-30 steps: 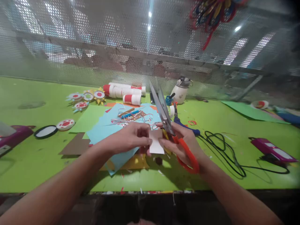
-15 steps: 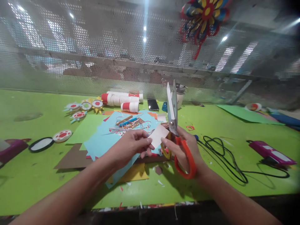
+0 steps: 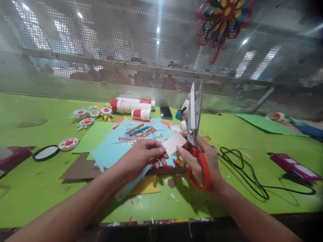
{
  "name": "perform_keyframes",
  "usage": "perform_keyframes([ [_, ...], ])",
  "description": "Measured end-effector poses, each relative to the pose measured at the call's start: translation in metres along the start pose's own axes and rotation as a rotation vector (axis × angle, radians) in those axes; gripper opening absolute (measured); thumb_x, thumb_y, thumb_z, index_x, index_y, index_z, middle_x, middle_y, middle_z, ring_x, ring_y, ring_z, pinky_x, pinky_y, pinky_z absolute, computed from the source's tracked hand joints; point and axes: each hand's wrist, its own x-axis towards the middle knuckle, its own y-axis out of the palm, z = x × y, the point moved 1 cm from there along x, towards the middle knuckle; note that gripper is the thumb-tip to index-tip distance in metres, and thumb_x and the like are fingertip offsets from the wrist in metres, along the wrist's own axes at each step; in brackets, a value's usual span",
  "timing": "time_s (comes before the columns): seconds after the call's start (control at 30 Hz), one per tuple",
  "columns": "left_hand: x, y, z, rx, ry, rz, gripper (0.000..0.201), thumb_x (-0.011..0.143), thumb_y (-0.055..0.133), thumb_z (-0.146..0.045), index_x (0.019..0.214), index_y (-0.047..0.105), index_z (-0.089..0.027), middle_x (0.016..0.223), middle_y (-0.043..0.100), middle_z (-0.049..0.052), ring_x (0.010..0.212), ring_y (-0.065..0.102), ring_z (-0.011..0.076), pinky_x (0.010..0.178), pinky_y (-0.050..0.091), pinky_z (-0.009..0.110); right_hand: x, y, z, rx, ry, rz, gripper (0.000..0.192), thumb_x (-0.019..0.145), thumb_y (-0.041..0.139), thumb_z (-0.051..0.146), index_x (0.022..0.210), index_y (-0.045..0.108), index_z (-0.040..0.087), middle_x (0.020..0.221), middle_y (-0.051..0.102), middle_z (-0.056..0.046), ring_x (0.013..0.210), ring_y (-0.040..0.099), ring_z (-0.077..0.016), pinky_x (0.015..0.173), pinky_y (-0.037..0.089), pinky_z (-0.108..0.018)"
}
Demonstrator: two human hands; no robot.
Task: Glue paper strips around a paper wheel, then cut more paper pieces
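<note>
My left hand [image 3: 146,154] is closed, its fingertips pinching the left corner of a small pale piece of paper [image 3: 173,143]. My right hand [image 3: 202,158] is wrapped about a pair of scissors [image 3: 205,169] with red-orange handles. Their blades point up and stand slightly apart, away from the paper. The right thumb also presses on the paper's lower right edge. Beneath both hands lies a stack of coloured sheets, topped by light blue paper [image 3: 106,151]. Thin paper strips and a blue pen [image 3: 138,130] rest on it.
Stacked red-and-white paper cups [image 3: 133,107] lie by the mesh panel, beside a phone [image 3: 166,112] and a small blue pot [image 3: 180,114]. Decorated discs [image 3: 86,122] are at the left. A black cable [image 3: 248,174] runs to a purple device [image 3: 292,165] at the right.
My right hand has shifted slightly right with the scissors, their blades now tilting more to the right. The paper has moved a little right and turned. The view has shifted slightly.
</note>
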Motion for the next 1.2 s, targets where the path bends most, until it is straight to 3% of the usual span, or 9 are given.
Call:
perform_keyframes([
  [0.17, 0.002, 0.0, -0.001, -0.008, 0.048, -0.046, 0.015, 0.076, 0.069, -0.024, 0.07, 0.062, -0.012, 0.069, 0.064, 0.003, 0.059, 0.058, 0.0101, 0.053, 0.04, 0.022, 0.0, 0.0, 0.002, -0.027, 0.011, 0.014, 0.021, 0.08, 0.063, 0.024, 0.101, 0.06, 0.019, 0.07, 0.058, 0.003, 0.056, 0.052, -0.0117, 0.05, 0.048, -0.025],
  [0.27, 0.003, -0.006, -0.008, -0.013, 0.152, -0.163, 0.015, 0.074, 0.07, -0.023, 0.069, 0.06, -0.013, 0.066, 0.063, 0.002, 0.058, 0.058, 0.0102, 0.05, 0.04, 0.021, 0.002, -0.003, 0.006, -0.075, 0.07, 0.06, 0.023, 0.084, 0.06, 0.032, 0.101, 0.059, 0.017, 0.07, 0.055, 0.002, 0.057, 0.052, -0.0124, 0.052, 0.048, -0.025],
  [0.4, 0.001, -0.018, -0.02, -0.06, 0.32, -0.38, 0.015, 0.074, 0.069, -0.023, 0.069, 0.06, -0.013, 0.068, 0.063, 0.002, 0.058, 0.057, 0.0089, 0.051, 0.041, 0.02, 0.002, -0.008, 0.006, -0.189, 0.134, 0.247, 0.034, 0.087, 0.056, 0.044, 0.105, 0.059, 0.015, 0.073, 0.056, -0.001, 0.058, 0.051, -0.014, 0.053, 0.045, -0.027],
  [0.53, 0.0, -0.025, -0.023, -0.133, 0.421, -0.472, 0.012, 0.075, 0.068, -0.021, 0.072, 0.06, -0.013, 0.07, 0.063, 0.001, 0.059, 0.055, 0.008, 0.052, 0.042, 0.02, 0.001, -0.008, 0.003, -0.301, 0.059, 0.468, 0.031, 0.086, 0.056, 0.045, 0.095, 0.062, 0.016, 0.073, 0.059, -0.003, 0.065, 0.056, -0.0179, 0.057, 0.045, -0.028],
  [0.73, -0.001, -0.021, -0.02, -0.064, 0.388, -0.408, 0.015, 0.075, 0.068, -0.024, 0.07, 0.057, -0.014, 0.068, 0.06, 0.002, 0.058, 0.054, 0.0095, 0.05, 0.04, 0.022, -0.004, -0.004, 0.005, -0.202, 0.153, 0.683, 0.029, 0.089, 0.052, 0.044, 0.095, 0.059, 0.017, 0.069, 0.064, -0.002, 0.054, 0.059, -0.0152, 0.051, 0.046, -0.025],
  [1.1, -0.001, -0.017, -0.02, -0.035, 0.322, -0.33, 0.015, 0.075, 0.068, -0.023, 0.07, 0.057, -0.014, 0.069, 0.061, 0.003, 0.056, 0.054, 0.0096, 0.049, 0.041, 0.023, -0.002, -0.006, 0.002, -0.177, 0.14, 0.701, 0.039, 0.092, 0.043, 0.052, 0.096, 0.058, 0.017, 0.069, 0.061, -0.002, 0.053, 0.057, -0.0144, 0.048, 0.044, -0.024],
  [1.2, -0.002, -0.017, -0.021, -0.043, 0.324, -0.33, 0.014, 0.075, 0.068, -0.022, 0.07, 0.057, -0.014, 0.067, 0.06, 0.002, 0.055, 0.054, 0.0094, 0.049, 0.041, 0.022, -0.001, -0.008, 0.001, -0.236, 0.067, 0.685, 0.039, 0.092, 0.044, 0.052, 0.092, 0.061, 0.017, 0.068, 0.058, -0.001, 0.054, 0.053, -0.0139, 0.049, 0.041, -0.023],
])
